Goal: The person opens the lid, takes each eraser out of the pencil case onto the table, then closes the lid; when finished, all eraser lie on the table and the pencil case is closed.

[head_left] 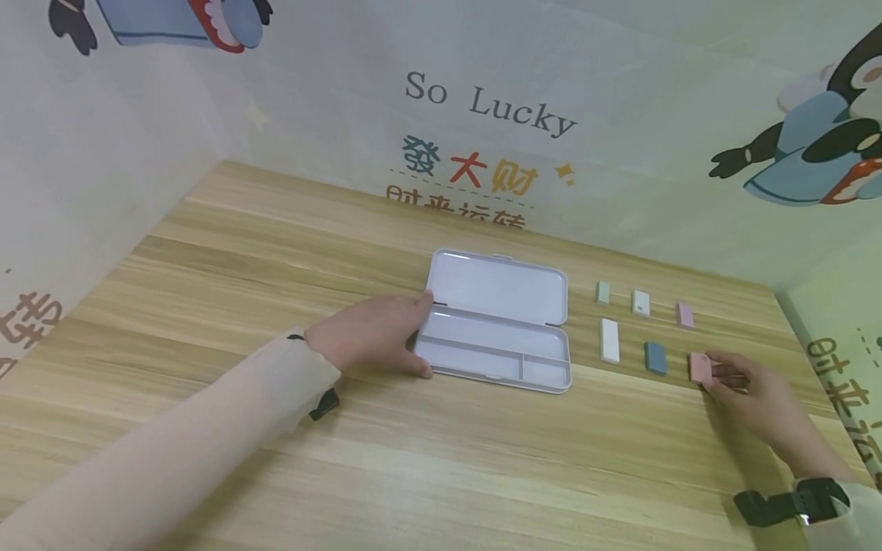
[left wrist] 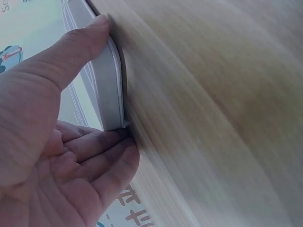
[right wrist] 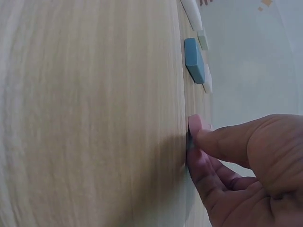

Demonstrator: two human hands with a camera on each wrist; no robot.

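A pale lilac pencil case (head_left: 482, 373) lies opened flat on the wooden table, its lid folded back and its lower half split into compartments. My left hand (head_left: 375, 333) holds the case's left end, thumb at the front corner and fingers at the hinge side; in the left wrist view the thumb (left wrist: 90, 40) lies on the case's edge (left wrist: 110, 87). Over at the right, my right hand (head_left: 754, 394) pinches a pink eraser (head_left: 699, 368) between thumb and fingers, right at the tabletop. The right wrist view shows this eraser (right wrist: 194, 125) mostly covered by fingers.
Beside the pink one sits a blue eraser (head_left: 655, 357), then a long white eraser (head_left: 609, 340). Behind them are a small green block (head_left: 602, 292), a white block (head_left: 641, 303) and a pinkish-purple block (head_left: 685, 315). A printed cloth (head_left: 331, 115) hangs along the table's far edge.
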